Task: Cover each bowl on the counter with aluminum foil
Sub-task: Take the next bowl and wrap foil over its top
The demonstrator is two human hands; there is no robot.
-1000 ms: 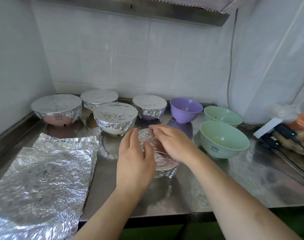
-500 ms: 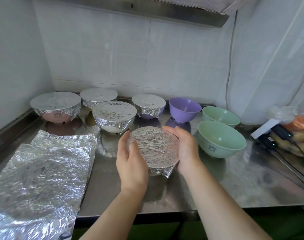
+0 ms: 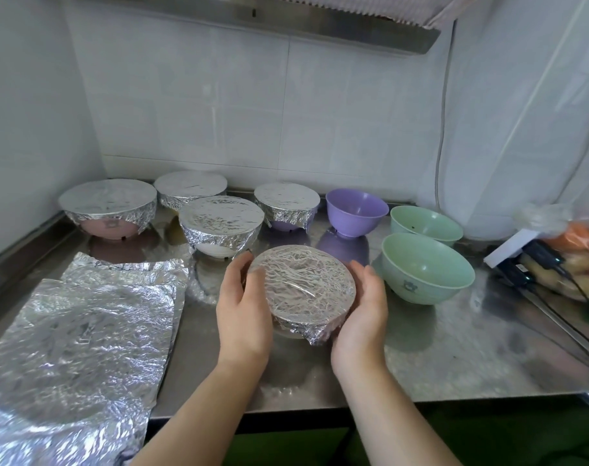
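Foiled bowl (image 3: 301, 290) sits at counter centre, near the front edge, tipped a little toward the camera. Foil is drawn flat over its mouth, with one loose corner hanging at the near right. Left hand (image 3: 244, 312) cups its left side, fingers curled round the rim; right hand (image 3: 362, 314) cups the right side, palm against the wall, fingers wrapping behind. Both grip the bowl.

A second ago the right hand lay across the top, smoothing the foil; it has since dropped to the side, matching the left. Judgement: pressing on this one is over, and the hold now looks like one for shifting it aside.

Behind it stand four covered bowls: pink (image 3: 108, 210), rear (image 3: 190, 190), white (image 3: 220, 227), purple covered (image 3: 288, 205). To the right, three remain bare: purple bowl (image 3: 357, 211), far green bowl (image 3: 425, 225), near green bowl (image 3: 427, 267). So five are done, three left.

Foil sheets (image 3: 84, 338) lie stacked at left on the steel counter (image 3: 471, 348), enough in view for more. A bag (image 3: 575, 253) sits at far right.
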